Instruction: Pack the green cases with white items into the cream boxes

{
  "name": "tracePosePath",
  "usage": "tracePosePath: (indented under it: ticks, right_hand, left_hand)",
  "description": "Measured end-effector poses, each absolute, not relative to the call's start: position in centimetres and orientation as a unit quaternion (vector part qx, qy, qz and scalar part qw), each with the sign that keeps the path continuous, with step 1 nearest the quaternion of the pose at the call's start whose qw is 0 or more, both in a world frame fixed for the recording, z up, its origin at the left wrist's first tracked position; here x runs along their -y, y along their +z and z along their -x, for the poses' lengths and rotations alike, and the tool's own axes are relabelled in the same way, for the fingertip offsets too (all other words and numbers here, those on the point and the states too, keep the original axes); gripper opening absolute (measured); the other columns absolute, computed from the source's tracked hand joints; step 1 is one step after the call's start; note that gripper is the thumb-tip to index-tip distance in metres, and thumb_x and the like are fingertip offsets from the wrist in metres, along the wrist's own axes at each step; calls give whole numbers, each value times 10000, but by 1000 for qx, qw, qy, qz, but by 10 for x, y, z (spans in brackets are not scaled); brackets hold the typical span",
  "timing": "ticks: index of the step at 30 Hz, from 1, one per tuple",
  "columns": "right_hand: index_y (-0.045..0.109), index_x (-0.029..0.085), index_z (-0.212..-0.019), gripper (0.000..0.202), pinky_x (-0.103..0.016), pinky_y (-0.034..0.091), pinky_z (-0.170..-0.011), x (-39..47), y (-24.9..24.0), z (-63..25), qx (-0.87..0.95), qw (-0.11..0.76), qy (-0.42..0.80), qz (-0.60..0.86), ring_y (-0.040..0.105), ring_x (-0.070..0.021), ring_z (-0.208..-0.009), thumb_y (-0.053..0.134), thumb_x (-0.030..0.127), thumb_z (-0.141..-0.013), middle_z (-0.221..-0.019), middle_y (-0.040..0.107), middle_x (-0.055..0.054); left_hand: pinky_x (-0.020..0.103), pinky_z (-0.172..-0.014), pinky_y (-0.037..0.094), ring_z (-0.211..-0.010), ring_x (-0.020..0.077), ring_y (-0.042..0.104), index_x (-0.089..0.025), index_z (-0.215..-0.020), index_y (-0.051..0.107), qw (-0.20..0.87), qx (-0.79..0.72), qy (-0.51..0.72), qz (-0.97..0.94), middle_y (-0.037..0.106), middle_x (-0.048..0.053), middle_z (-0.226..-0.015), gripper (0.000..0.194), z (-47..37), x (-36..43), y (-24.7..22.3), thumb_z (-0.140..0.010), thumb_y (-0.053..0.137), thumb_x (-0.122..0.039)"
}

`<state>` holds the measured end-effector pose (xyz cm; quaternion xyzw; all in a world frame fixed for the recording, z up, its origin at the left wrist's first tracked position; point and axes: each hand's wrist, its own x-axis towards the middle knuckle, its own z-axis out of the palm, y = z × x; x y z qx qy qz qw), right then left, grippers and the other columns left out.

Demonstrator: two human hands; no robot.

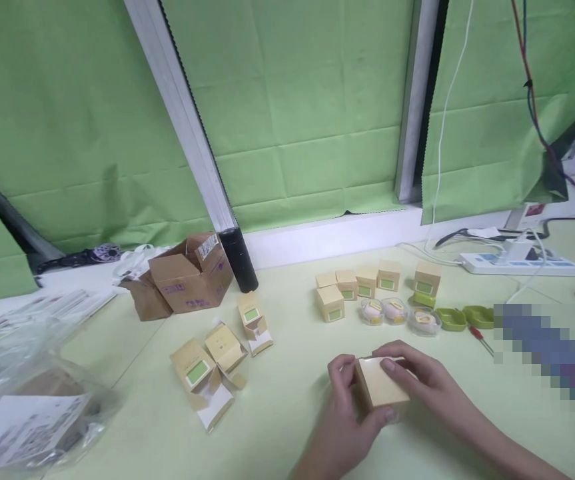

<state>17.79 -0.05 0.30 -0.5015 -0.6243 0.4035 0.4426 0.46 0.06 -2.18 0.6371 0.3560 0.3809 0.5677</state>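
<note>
Near the table's front, a small cream cardboard box [381, 383] is held between my two hands. My left hand [350, 417] grips its left side and lower edge, thumb at the near bottom corner. Fingers of my right hand [417, 373] wrap the far right side, with the thumb on top. Behind them stand several closed boxes with green labels, one of them [330, 303] nearest. Clear round packs with pale contents [372, 311] lie beside open green cases [451, 319]. Another closed box [427, 279] rests on a green case [424, 299].
Opened cream boxes [192, 373] lie at centre left. Behind them are a brown carton [192, 273] and a black cylinder [238, 260]. Plastic bags [32, 407] fill the left. A red-handled tool [476, 333] and a white power strip [522, 265] lie right.
</note>
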Motion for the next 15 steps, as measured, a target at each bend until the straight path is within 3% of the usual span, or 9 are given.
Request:
tracePosePath:
  ticks: [6, 9, 12, 15]
  right_hand:
    - [641, 247, -861, 302, -301, 476, -741, -1, -2, -173, 612, 442, 407, 514, 592, -232, -896, 515, 516, -812, -936, 635, -38]
    - [553, 265, -1067, 376, -314, 492, -761, -4, -14, -170, 568, 460, 424, 535, 593, -229, -923, 474, 539, -823, -975, 621, -36]
    - [443, 253, -1192, 455, -339, 491, -803, -8, -25, -174, 537, 485, 414, 552, 584, -225, -964, 405, 547, -848, -995, 594, -52]
    - [498, 252, -1108, 360, -338, 494, -805, -9, -24, -182, 580, 466, 385, 546, 594, -207, -922, 386, 498, -871, -1028, 588, -58]
  left_hand:
    - [392, -977, 325, -1180, 246, 426, -243, -1235, 324, 548, -352, 375, -659, 457, 103, -1281, 554, -3, 0, -22, -767, 620, -251]
    - [371, -1010, 294, -1202, 243, 402, -239, -1129, 470, 493, -355, 361, -707, 454, 86, -1280, 381, 1, -3, -14, -772, 601, -241]
    - [356, -993, 305, -1170, 243, 409, -205, -1080, 505, 381, -443, 320, -746, 480, 97, -1221, 319, 11, -16, 0, -780, 576, -288]
    - [388, -957, 307, -1109, 276, 420, -176, -1074, 516, 195, -587, 243, -747, 547, 105, -1123, 284, 24, -45, 16, -822, 499, -306]
